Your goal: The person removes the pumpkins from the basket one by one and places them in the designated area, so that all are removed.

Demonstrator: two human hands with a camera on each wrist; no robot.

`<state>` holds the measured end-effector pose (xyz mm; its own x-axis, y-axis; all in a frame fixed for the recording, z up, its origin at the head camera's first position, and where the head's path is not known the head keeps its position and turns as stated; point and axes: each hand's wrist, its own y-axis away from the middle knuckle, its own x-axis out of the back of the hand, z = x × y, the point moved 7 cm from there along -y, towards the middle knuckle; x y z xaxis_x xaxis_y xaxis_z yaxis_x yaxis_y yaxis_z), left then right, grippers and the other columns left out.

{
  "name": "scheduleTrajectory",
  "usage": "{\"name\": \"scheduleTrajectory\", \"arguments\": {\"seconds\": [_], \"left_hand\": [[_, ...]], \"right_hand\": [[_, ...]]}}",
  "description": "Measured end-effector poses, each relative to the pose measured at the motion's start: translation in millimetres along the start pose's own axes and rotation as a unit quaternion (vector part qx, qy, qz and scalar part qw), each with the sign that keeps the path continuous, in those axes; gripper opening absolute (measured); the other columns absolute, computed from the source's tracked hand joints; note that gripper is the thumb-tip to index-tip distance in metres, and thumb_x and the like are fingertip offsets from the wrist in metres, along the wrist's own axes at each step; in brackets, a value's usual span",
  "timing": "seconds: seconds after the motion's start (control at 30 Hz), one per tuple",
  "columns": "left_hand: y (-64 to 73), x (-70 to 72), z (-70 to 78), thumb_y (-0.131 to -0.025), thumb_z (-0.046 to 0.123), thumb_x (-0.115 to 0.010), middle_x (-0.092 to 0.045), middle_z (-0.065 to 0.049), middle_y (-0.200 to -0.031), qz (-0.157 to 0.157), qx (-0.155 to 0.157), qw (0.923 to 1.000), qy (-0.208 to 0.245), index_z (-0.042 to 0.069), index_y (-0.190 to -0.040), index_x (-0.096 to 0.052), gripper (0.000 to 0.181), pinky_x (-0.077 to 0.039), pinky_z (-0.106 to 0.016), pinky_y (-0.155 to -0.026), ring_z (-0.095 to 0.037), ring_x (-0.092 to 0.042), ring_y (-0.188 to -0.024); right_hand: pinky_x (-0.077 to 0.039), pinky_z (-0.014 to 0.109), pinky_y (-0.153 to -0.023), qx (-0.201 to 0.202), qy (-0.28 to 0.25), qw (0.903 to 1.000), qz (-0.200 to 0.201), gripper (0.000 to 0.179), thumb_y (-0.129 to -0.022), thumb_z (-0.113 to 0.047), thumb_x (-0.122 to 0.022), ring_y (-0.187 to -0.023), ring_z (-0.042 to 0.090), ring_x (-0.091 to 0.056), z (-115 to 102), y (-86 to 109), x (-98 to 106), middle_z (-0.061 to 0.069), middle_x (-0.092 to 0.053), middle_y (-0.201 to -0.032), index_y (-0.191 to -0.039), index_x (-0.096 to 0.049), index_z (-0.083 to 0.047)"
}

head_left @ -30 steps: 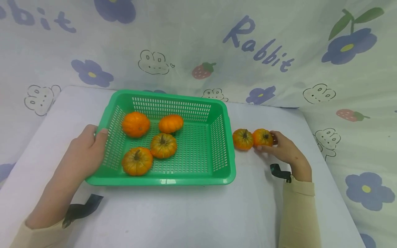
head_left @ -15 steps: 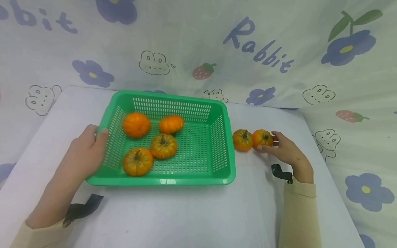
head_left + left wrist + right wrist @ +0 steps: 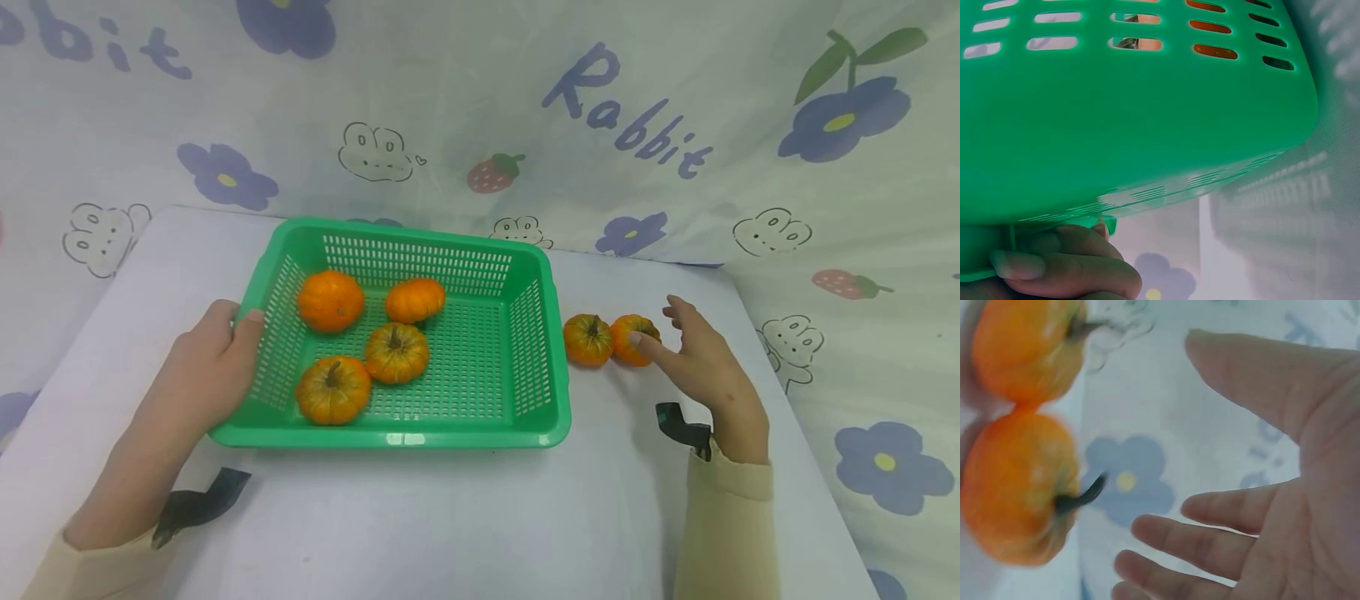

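A green plastic basket (image 3: 480, 435) stands on the table with several small orange pumpkins inside, one of them a squat pumpkin (image 3: 333, 392) near its front left corner. My left hand (image 3: 213, 358) grips the basket's left rim; in the left wrist view the curled fingers (image 3: 1079, 269) hook under that rim. Right of the basket two pumpkins sit side by side, a left pumpkin (image 3: 588, 340) close to the basket wall and a right pumpkin (image 3: 628, 346). Over the right pumpkin's right side my right hand (image 3: 701, 354) is spread, thumb and fingers apart, holding nothing; the right wrist view shows a gap between them.
The white table (image 3: 450, 517) extends in front of the basket and to the right. A printed cloth (image 3: 450, 100) with rabbits and flowers hangs behind and along the right side. Black wrist mounts (image 3: 202, 504) sit below both hands.
My right hand has let go of the right pumpkin, opening its fingers and lifting up and to the right. The left hand and basket look unmoved.
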<state>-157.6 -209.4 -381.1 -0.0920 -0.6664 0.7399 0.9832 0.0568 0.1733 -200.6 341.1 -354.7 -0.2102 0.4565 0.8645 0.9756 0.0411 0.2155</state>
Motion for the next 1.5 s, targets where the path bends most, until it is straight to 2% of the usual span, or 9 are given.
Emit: {"name": "scheduleTrajectory", "arguments": {"seconds": [0.17,0.37,0.5,0.63,0.77,0.87,1.13,1.37,1.5], "left_hand": [[0.8,0.4,-2.3,-0.112,0.048,-0.018,-0.059,-0.023,-0.093,0.000,0.004,1.0000,0.001,-0.010,-0.141,-0.034,0.067,-0.049,-0.040,-0.051,-0.029,-0.058,-0.065],[1.8,2.1,-4.0,-0.112,0.048,-0.018,-0.059,-0.024,-0.095,0.001,0.008,1.0000,0.000,-0.010,-0.141,-0.034,0.067,-0.049,-0.040,-0.051,-0.029,-0.058,-0.066],[2.8,4.0,-4.3,-0.112,0.047,-0.019,-0.059,-0.024,-0.095,0.004,0.007,1.0000,-0.002,-0.010,-0.141,-0.034,0.066,-0.048,-0.039,-0.052,-0.029,-0.057,-0.066],[3.9,4.7,-5.0,-0.112,0.047,-0.019,-0.059,-0.024,-0.094,0.005,0.009,0.9999,0.001,-0.010,-0.140,-0.034,0.066,-0.049,-0.040,-0.051,-0.029,-0.058,-0.066],[4.8,4.9,-5.4,-0.112,0.048,-0.019,-0.059,-0.024,-0.093,0.005,0.009,0.9999,0.005,-0.010,-0.140,-0.034,0.066,-0.049,-0.040,-0.051,-0.029,-0.058,-0.065],[5.5,5.7,-5.9,-0.112,0.048,-0.019,-0.059,-0.023,-0.093,0.005,0.010,0.9999,0.005,-0.010,-0.141,-0.034,0.066,-0.049,-0.040,-0.051,-0.029,-0.057,-0.065],[4.3,7.2,-10.4,-0.112,0.048,-0.019,-0.059,-0.025,-0.096,0.006,0.010,0.9999,-0.002,-0.011,-0.142,-0.033,0.068,-0.049,-0.040,-0.051,-0.030,-0.058,-0.067],[-3.2,-2.1,-8.1,-0.112,0.050,-0.019,-0.058,-0.027,-0.105,-0.010,0.004,0.9999,0.002,-0.008,-0.144,-0.033,0.068,-0.048,-0.038,-0.056,-0.034,-0.057,-0.077],[-4.2,-0.9,-2.9,-0.112,0.050,-0.019,-0.057,-0.025,-0.102,0.000,-0.001,1.0000,0.003,-0.007,-0.144,-0.034,0.067,-0.048,-0.038,-0.055,-0.033,-0.057,-0.074]], "right_hand": [[-0.034,0.071,-0.109,0.055,-0.007,0.9976,0.041,0.093,-0.102,-0.053,-0.062,-0.143,0.054,-0.037,-36.9,13.4,2.6,0.024,-0.035,-0.163,-0.166,-0.015,-0.005],[-0.040,0.067,-0.108,0.165,-0.019,0.9848,0.051,0.082,-0.101,-0.044,-0.069,-0.148,0.041,-0.036,-87.4,25.0,-18.9,0.016,-0.041,-0.161,-0.163,-0.030,-0.007],[-0.044,0.059,-0.108,0.266,-0.045,0.9618,0.048,0.079,-0.099,-0.035,-0.075,-0.148,0.029,-0.039,-126.2,39.7,-37.7,0.005,-0.041,-0.162,-0.162,-0.033,-0.013],[-0.039,0.052,-0.115,0.348,-0.059,0.9351,0.035,0.075,-0.097,-0.031,-0.077,-0.147,0.022,-0.041,-158.1,58.1,-57.8,-0.001,-0.043,-0.161,-0.161,-0.038,-0.017],[-0.037,0.047,-0.117,0.408,-0.091,0.9082,-0.001,0.068,-0.097,-0.026,-0.076,-0.145,0.022,-0.044,-178.2,68.7,-80.3,0.001,-0.048,-0.157,-0.157,-0.045,-0.015],[-0.039,0.043,-0.116,0.433,-0.088,0.8971,-0.010,0.062,-0.099,-0.027,-0.075,-0.142,0.021,-0.048,-186.9,68.9,-95.8,0.002,-0.053,-0.153,-0.153,-0.049,-0.012],[-0.037,0.045,-0.117,0.393,-0.025,0.9189,0.012,0.063,-0.099,-0.039,-0.073,-0.146,0.020,-0.043,-191.4,61.8,-111.6,0.001,-0.052,-0.154,-0.151,-0.051,-0.011],[-0.032,0.057,-0.118,0.355,-0.005,0.9340,0.037,0.082,-0.095,-0.044,-0.076,-0.160,0.024,-0.006,-182.3,63.3,-110.3,-0.001,-0.019,-0.172,-0.160,-0.037,-0.014],[-0.025,0.062,-0.119,0.357,-0.027,0.9337,0.016,0.101,-0.092,-0.042,-0.081,-0.160,0.025,0.003,-183.8,58.8,-104.7,-0.003,-0.004,-0.174,-0.167,-0.018,-0.018]]}}
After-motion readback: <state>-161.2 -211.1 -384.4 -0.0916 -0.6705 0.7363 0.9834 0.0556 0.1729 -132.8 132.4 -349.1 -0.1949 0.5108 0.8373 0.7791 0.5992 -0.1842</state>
